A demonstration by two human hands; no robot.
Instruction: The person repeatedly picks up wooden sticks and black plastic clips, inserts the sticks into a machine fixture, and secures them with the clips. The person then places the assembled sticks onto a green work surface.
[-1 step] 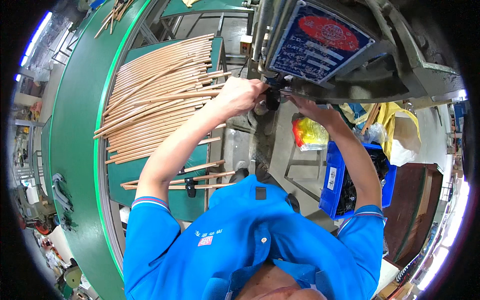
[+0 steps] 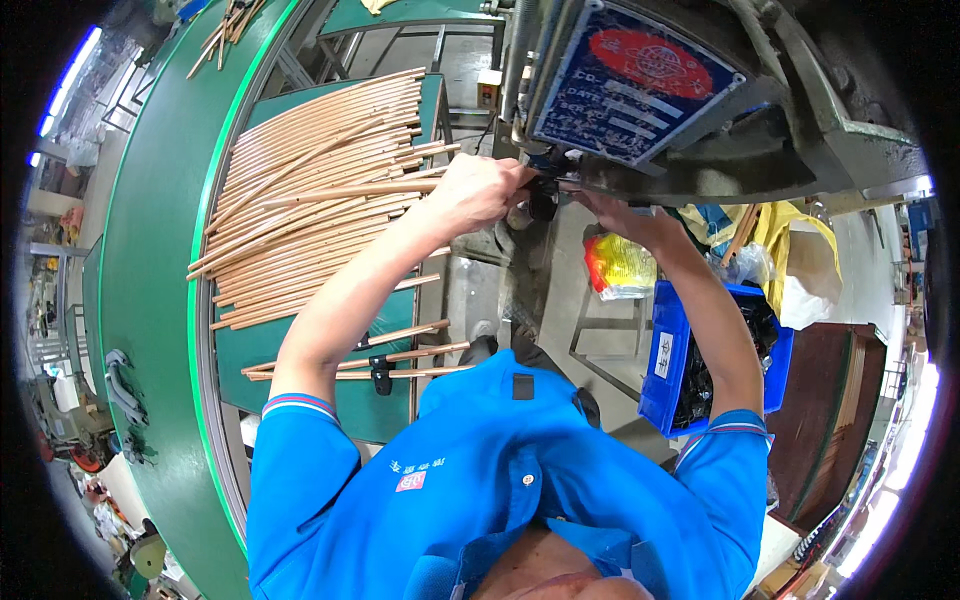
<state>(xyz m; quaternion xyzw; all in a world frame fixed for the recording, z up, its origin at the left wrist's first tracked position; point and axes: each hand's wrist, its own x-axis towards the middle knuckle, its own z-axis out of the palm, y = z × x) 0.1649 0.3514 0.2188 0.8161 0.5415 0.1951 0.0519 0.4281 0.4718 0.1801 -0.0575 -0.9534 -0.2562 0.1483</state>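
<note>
My left hand is closed at the machine's working point, around a long copper-coloured tube that runs out to the left over the other tubes. Right by its fingertips is a small black part, below the machine head. From the other side my right hand reaches in under the head, fingers bent toward that black part. The machine's lower edge partly hides those fingertips, and what they grip cannot be made out.
Many copper-coloured tubes lie on a green table, a few nearest me with black fittings. Left of it runs a green conveyor belt. At right are a blue bin of black parts and a red-yellow bag.
</note>
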